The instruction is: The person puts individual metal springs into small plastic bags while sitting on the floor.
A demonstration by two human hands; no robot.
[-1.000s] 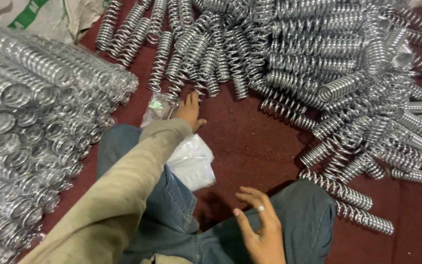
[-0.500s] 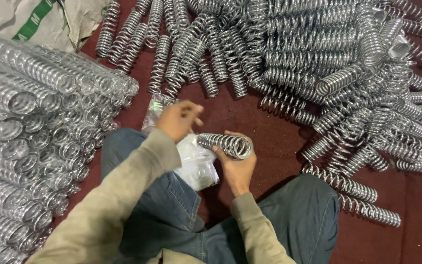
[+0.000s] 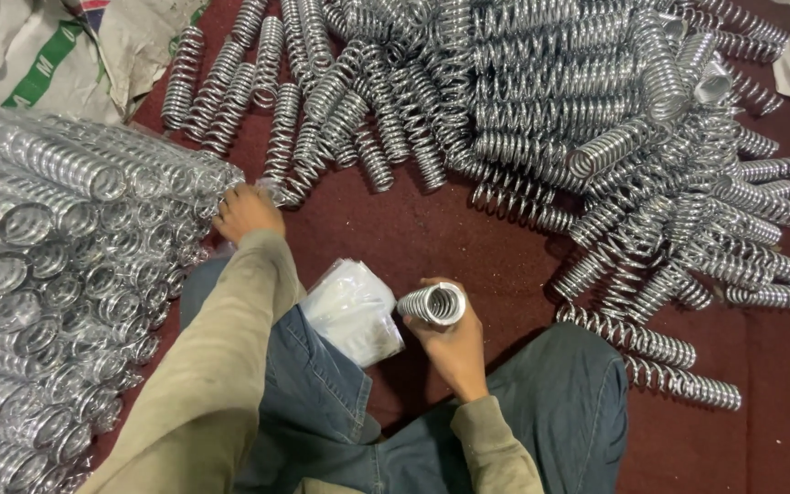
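the largest mass is the loose pile of bare chrome springs, spread over the far and right floor. it is untouched and makes up the work left, by judgement the greater share.

next in size is the wrapped stack at left: springs in clear sleeves, laid in rows with their ends facing right. this is the finished share, already large.

a heap of clear bags rests on the person's left knee, near centre, between the two hands.

the left hand reaches to the far right edge of the wrapped stack, fingers curled against the sleeved springs there; whether it grips one cannot be told.

the right hand is closed around one bare spring, held end-on just right of the bags, above the lap. this spring shows no sleeve yet, so by judgement it is the piece in process: picked, not bagged, not stacked.
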